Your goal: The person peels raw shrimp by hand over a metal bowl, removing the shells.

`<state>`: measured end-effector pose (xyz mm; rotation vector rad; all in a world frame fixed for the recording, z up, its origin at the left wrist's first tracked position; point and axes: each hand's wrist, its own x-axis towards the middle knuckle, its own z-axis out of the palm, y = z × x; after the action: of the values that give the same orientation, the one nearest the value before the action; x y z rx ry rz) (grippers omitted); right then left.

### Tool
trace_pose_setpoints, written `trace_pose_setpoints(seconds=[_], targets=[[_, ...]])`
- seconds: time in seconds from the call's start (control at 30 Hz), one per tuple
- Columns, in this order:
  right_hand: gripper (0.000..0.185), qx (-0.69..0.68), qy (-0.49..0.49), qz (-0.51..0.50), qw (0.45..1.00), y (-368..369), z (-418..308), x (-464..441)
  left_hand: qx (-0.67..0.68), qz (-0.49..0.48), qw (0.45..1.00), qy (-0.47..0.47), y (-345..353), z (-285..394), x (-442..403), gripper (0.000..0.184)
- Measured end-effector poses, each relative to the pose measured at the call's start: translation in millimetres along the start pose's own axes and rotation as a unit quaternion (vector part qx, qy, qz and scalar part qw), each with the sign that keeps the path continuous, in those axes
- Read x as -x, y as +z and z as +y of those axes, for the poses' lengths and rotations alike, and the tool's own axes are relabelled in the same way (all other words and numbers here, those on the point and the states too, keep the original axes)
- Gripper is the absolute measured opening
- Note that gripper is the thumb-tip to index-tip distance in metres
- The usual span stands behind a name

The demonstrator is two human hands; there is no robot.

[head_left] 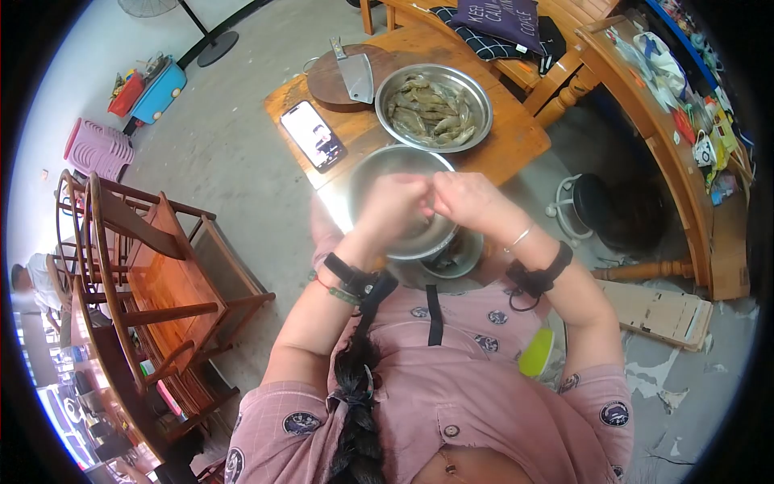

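My left hand and my right hand meet over a metal bowl, fingers closed and pinched together. The left one is smeared by motion. Whatever they hold between them is hidden. Just beyond, on the wooden table, stands a steel bowl filled with raw grey-green shrimp. Below the nearer bowl another container shows in part, with dark contents.
A phone with a lit screen lies left on the table. Behind it a cleaver rests on a round chopping board. Wooden chairs stand left, a black stool right. Flat cardboard lies on the floor.
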<state>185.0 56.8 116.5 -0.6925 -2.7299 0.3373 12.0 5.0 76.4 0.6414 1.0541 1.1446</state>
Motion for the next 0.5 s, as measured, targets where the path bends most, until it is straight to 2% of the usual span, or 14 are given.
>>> trace_pose_setpoints(seconds=[0.17,0.23,0.27,0.37,0.4,0.47,0.5], targets=[[0.018,0.011,-0.022,-0.016,1.0,-9.3,3.8,-1.4,0.009,0.007,1.0,-0.006,8.1,7.3,8.0,0.013],[0.019,0.033,-0.091,0.043,0.994,-9.1,5.7,-0.8,0.015,0.0,1.0,-0.013,7.6,6.7,8.4,0.013],[0.019,0.033,-0.091,0.043,0.994,-9.1,6.9,-0.7,0.024,-0.009,1.0,-0.008,8.2,6.7,7.7,0.013],[0.018,0.019,-0.088,0.04,0.995,-11.0,9.5,-1.1,0.042,-0.027,0.999,-0.004,4.7,5.3,1.5,0.014],[0.019,-0.001,-0.064,0.022,0.998,-12.4,9.1,-1.8,0.051,-0.034,0.998,-0.005,4.3,5.8,0.7,0.02],[0.019,-0.021,-0.04,0.004,0.999,-14.1,7.6,-3.0,0.056,-0.036,0.998,0.009,5.2,4.4,-0.2,0.02],[0.017,-0.049,0.004,-0.022,0.999,-14.6,6.6,-3.0,0.061,-0.038,0.997,0.021,6.6,4.3,0.6,0.02]])
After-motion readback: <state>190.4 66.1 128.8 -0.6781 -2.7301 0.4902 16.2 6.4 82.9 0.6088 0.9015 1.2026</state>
